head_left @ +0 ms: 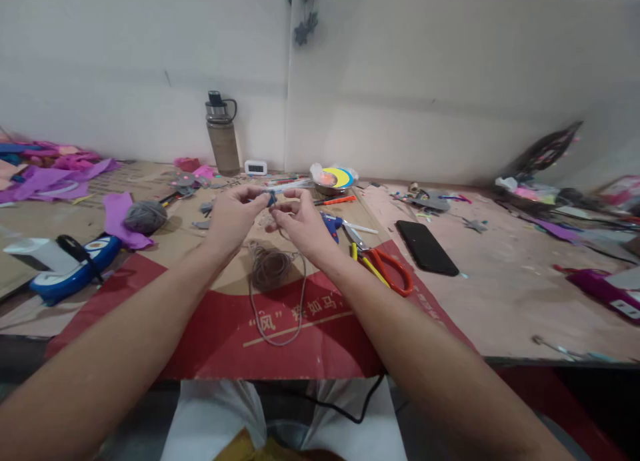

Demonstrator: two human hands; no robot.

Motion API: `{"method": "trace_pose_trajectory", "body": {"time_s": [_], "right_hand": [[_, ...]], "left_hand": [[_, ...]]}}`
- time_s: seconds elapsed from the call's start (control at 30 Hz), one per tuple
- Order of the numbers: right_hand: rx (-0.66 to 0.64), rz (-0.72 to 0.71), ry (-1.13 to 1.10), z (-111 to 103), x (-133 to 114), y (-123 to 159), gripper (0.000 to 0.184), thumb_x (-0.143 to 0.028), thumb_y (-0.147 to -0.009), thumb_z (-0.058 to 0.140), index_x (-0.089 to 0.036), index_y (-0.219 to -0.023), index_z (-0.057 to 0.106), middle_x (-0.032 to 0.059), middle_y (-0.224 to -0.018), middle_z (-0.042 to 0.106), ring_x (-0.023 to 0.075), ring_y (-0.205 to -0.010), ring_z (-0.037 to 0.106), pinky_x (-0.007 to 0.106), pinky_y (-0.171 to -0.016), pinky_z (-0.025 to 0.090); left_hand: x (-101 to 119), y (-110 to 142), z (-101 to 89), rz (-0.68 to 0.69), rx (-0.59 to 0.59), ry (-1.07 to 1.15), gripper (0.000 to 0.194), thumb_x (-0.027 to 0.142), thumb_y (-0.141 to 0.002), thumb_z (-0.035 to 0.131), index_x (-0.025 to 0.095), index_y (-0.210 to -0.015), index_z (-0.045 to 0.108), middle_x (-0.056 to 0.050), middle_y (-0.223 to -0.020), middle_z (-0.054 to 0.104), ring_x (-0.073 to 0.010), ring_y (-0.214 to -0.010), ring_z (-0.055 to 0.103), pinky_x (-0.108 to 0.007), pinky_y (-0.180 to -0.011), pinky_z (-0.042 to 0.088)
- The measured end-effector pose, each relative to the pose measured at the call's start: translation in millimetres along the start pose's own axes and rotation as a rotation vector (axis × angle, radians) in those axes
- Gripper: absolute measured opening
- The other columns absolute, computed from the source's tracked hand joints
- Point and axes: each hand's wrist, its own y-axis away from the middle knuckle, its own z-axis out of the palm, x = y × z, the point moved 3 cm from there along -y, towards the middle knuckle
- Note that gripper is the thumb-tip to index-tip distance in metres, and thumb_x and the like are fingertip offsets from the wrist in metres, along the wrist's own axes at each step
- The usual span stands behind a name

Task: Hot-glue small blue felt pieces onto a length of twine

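Near the middle of the table, my left hand point(239, 211) is closed, its fingertips pinching a small dark blue-grey piece point(271, 199) whose kind I cannot make out. Close beside it, my right hand point(300, 222) is closed with its fingers bent, pinching grey yarn at the same piece. From there the grey yarn point(279, 344) hangs in a long loop over the red-printed cardboard point(210, 347). A loose tangle of the yarn point(270, 267) lies below both hands. Red-handled scissors point(393, 271) and a blue glue gun point(331, 226) lie right of my right hand.
A bottle point(223, 137) and a small digital clock point(256, 167) stand at the back. A black phone point(427, 247) lies at right. At left are a grey yarn ball point(145, 217), a blue power strip point(75, 271) and purple scraps point(60, 181). A metal bowl point(333, 189) sits behind my hands.
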Motion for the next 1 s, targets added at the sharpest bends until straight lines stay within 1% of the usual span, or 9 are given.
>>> {"method": "trace_pose_trajectory", "body": {"time_s": [0.03, 0.07, 0.13, 0.23, 0.33, 0.5, 0.73, 0.87, 1.0], "right_hand": [[0.012, -0.009, 0.045, 0, -1, 2, 0.033, -0.022, -0.084, 0.056, -0.024, -0.109, 0.035, -0.0016, -0.085, 0.057, 0.0122, -0.068, 0.058, 0.030, -0.068, 0.050], [0.038, -0.048, 0.119, -1, -3, 3, 0.033, -0.019, -0.083, 0.057, -0.024, -0.109, 0.037, -0.0032, -0.080, 0.054, 0.0122, -0.066, 0.055, 0.030, -0.066, 0.048], [0.092, -0.185, 0.299, -7, -9, 6, 0.028, -0.013, -0.081, 0.057, -0.022, -0.105, 0.046, -0.0033, -0.076, 0.050, 0.0132, -0.068, 0.052, 0.031, -0.068, 0.046], [0.163, -0.382, 0.490, -14, -19, 10, 0.014, -0.009, -0.082, 0.057, -0.020, -0.091, 0.055, 0.0004, -0.080, 0.053, 0.0147, -0.076, 0.052, 0.032, -0.076, 0.044], [0.212, -0.478, 0.548, -18, -23, 11, 0.008, -0.012, -0.086, 0.056, -0.020, -0.085, 0.058, 0.0034, -0.087, 0.056, 0.0153, -0.082, 0.054, 0.031, -0.077, 0.044], [0.232, -0.521, 0.578, -20, -23, 10, 0.007, -0.013, -0.087, 0.058, -0.019, -0.085, 0.061, 0.0040, -0.087, 0.058, 0.0153, -0.082, 0.055, 0.030, -0.075, 0.045], [0.257, -0.497, 0.634, -22, -28, 11, 0.009, -0.014, -0.087, 0.058, -0.021, -0.084, 0.061, 0.0036, -0.088, 0.060, 0.0160, -0.083, 0.056, 0.032, -0.077, 0.045], [0.250, -0.517, 0.646, -22, -28, 12, 0.008, -0.014, -0.087, 0.058, -0.020, -0.084, 0.061, 0.0041, -0.087, 0.060, 0.0159, -0.084, 0.056, 0.031, -0.079, 0.045], [0.253, -0.527, 0.639, -22, -26, 11, 0.008, -0.013, -0.087, 0.057, -0.019, -0.083, 0.061, 0.0045, -0.087, 0.060, 0.0161, -0.084, 0.056, 0.031, -0.079, 0.045]], "left_hand": [[-1, 0, 0.4, 0.002, -0.010, 0.005, 0.008, 0.024, -0.074, 0.068, 0.017, -0.071, 0.067, 0.005, -0.052, 0.052, -0.0058, -0.044, 0.038, -0.019, -0.040, 0.027], [-3, -1, 0.9, -0.001, -0.025, 0.013, 0.009, 0.025, -0.074, 0.068, 0.017, -0.071, 0.067, 0.005, -0.051, 0.051, -0.0056, -0.042, 0.036, -0.020, -0.039, 0.025], [-5, -1, 2.1, -0.012, -0.056, 0.036, 0.011, 0.027, -0.074, 0.068, 0.016, -0.070, 0.066, 0.005, -0.049, 0.048, -0.0055, -0.040, 0.035, -0.021, -0.039, 0.024], [-8, -2, 3.7, -0.021, -0.085, 0.059, 0.011, 0.027, -0.074, 0.068, 0.017, -0.071, 0.065, 0.004, -0.049, 0.050, -0.0061, -0.040, 0.038, -0.021, -0.039, 0.027], [-7, -1, 5.3, -0.013, -0.114, 0.061, 0.011, 0.027, -0.073, 0.069, 0.017, -0.074, 0.066, 0.004, -0.051, 0.053, -0.0065, -0.040, 0.042, -0.021, -0.040, 0.031], [-4, 1, 6.3, -0.018, -0.142, 0.067, 0.012, 0.026, -0.074, 0.070, 0.016, -0.077, 0.065, 0.003, -0.053, 0.056, -0.0069, -0.042, 0.046, -0.021, -0.041, 0.036], [-3, 3, 7.1, -0.008, -0.187, 0.075, 0.011, 0.024, -0.075, 0.069, 0.015, -0.079, 0.063, 0.002, -0.055, 0.060, -0.0063, -0.041, 0.048, -0.019, -0.041, 0.037], [-5, 2, 8.9, -0.037, -0.183, 0.142, 0.013, 0.022, -0.072, 0.071, 0.015, -0.080, 0.063, 0.001, -0.058, 0.061, -0.0091, -0.049, 0.057, -0.019, -0.043, 0.042], [-7, 3, 11.7, -0.107, -0.190, 0.240, 0.013, 0.019, -0.073, 0.070, 0.014, -0.082, 0.062, -0.001, -0.067, 0.065, -0.0111, -0.056, 0.065, -0.020, -0.049, 0.049]]}}
